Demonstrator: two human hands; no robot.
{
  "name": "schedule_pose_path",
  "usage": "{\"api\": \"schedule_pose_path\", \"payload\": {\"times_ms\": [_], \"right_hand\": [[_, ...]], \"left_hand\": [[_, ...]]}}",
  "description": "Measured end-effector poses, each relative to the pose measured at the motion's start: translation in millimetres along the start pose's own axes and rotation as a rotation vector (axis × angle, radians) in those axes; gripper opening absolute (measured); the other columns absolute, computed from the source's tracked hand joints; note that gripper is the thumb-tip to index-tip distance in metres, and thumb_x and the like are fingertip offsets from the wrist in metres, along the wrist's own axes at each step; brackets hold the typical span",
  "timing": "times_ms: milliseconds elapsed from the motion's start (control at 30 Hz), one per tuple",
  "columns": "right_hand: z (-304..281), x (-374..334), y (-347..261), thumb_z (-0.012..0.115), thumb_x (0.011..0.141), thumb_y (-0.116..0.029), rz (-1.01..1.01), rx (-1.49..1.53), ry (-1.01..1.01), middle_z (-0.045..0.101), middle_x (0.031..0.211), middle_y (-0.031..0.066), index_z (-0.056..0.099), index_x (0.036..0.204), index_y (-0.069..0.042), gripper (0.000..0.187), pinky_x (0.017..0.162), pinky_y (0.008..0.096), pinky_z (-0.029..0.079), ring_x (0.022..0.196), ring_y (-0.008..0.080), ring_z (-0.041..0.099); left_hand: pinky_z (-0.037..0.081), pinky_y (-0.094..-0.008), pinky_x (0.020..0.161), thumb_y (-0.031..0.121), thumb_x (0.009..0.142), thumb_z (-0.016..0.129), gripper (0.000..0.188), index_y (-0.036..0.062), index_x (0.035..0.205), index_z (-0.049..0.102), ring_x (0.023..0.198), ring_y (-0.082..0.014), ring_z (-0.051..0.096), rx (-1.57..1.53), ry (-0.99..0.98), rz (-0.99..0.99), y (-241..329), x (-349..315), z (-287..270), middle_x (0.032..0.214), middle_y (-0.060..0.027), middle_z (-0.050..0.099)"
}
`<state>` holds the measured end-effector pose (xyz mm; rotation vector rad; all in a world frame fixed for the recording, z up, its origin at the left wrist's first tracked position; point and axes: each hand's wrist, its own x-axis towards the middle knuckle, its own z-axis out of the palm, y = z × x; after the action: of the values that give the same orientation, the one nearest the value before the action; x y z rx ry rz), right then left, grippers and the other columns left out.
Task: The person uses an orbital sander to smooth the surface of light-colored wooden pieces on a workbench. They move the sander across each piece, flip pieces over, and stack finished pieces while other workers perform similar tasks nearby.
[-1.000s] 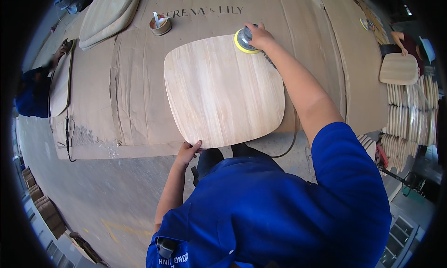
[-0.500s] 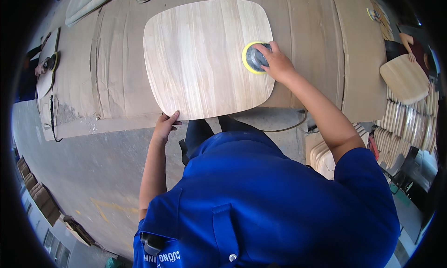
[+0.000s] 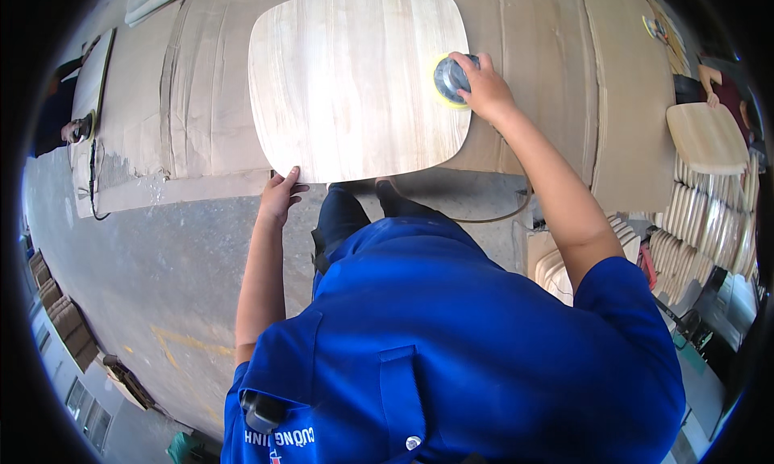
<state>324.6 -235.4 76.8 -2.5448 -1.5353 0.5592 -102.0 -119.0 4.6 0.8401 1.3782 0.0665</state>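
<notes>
A pale wooden panel [image 3: 355, 85] with rounded corners lies on the cardboard-covered table, its near edge reaching past the table's front. My right hand [image 3: 488, 91] grips a round sander [image 3: 451, 79] with a dark body and yellow pad, which rests on the panel's right side. At the panel's near left corner, my left hand [image 3: 280, 196] holds the edge, thumb on top and fingers partly hidden below.
Brown cardboard [image 3: 548, 85] covers the table. On the left a co-worker's hand [image 3: 71, 131] holds another sander [image 3: 83, 128] on a panel. To the right another person holds a wooden panel [image 3: 708, 138] beside stacked panels [image 3: 709, 214]. A hose [image 3: 492, 220] hangs under the table edge.
The table and panel now appear higher in the picture, and glare on the panel is brighter. The sander stays near the panel's right edge, and my left hand still holds the near left corner.
</notes>
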Motion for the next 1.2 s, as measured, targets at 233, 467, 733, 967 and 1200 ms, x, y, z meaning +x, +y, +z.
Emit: {"api": "schedule_pose_path", "payload": {"times_ms": [233, 467, 733, 967, 1200], "right_hand": [[32, -90, -47, 0.075, 0.076, -0.009, -0.063, 0.031, -0.032, 0.041, 0.130, 0.0167, 0.044, 0.135, -0.030, 0.069, 0.086, 0.0450, 0.053, 0.103, 0.0385, 0.060], [55, -95, -132, 0.062, 0.083, -0.006, -0.214, 0.000, -0.114, 0.041, 0.133, 0.0155, 0.048, 0.135, -0.033, 0.060, 0.088, 0.0420, 0.052, 0.105, 0.0351, 0.060], [76, -72, -244, 0.047, 0.088, -0.001, -0.379, -0.004, -0.197, 0.043, 0.137, 0.0194, 0.049, 0.136, -0.031, 0.057, 0.089, 0.0401, 0.051, 0.108, 0.0348, 0.059], [70, -87, -181, 0.064, 0.079, -0.001, -0.164, 0.043, -0.112, 0.044, 0.125, 0.0144, 0.048, 0.135, -0.030, 0.066, 0.086, 0.0429, 0.053, 0.105, 0.0345, 0.060], [48, -115, -70, 0.074, 0.078, -0.008, 0.168, 0.077, -0.019, 0.039, 0.130, 0.0148, 0.040, 0.136, -0.033, 0.072, 0.092, 0.0447, 0.051, 0.110, 0.0369, 0.058]], "left_hand": [[0.043, -0.0260, 0.066, 0.043, 0.090, 0.066, 0.033, 0.0113, 0.097, 0.063, 0.079, -0.0116, 0.064, 0.134, 0.017, 0.018, 1, 3, -6, 0.091, -0.0001, 0.067], [0.043, -0.0260, 0.058, 0.042, 0.093, 0.059, 0.038, 0.0055, 0.085, 0.063, 0.066, -0.0113, 0.061, 0.412, 0.042, 0.117, 29, 8, -30, 0.076, -0.0063, 0.069], [0.043, -0.0268, 0.045, 0.034, 0.090, 0.065, 0.036, 0.0003, 0.077, 0.064, 0.054, -0.0134, 0.062, 0.585, 0.109, 0.344, 73, 40, -54, 0.067, -0.0083, 0.067], [0.048, -0.0261, 0.050, 0.029, 0.086, 0.072, 0.033, -0.0014, 0.080, 0.063, 0.056, -0.0135, 0.060, 0.558, -0.021, 0.314, 76, 51, -58, 0.068, -0.0080, 0.065], [0.050, -0.0273, 0.052, 0.026, 0.087, 0.072, 0.031, -0.0017, 0.079, 0.061, 0.056, -0.0140, 0.060, 0.498, -0.087, 0.342, 74, 60, -59, 0.067, -0.0078, 0.064]]}}
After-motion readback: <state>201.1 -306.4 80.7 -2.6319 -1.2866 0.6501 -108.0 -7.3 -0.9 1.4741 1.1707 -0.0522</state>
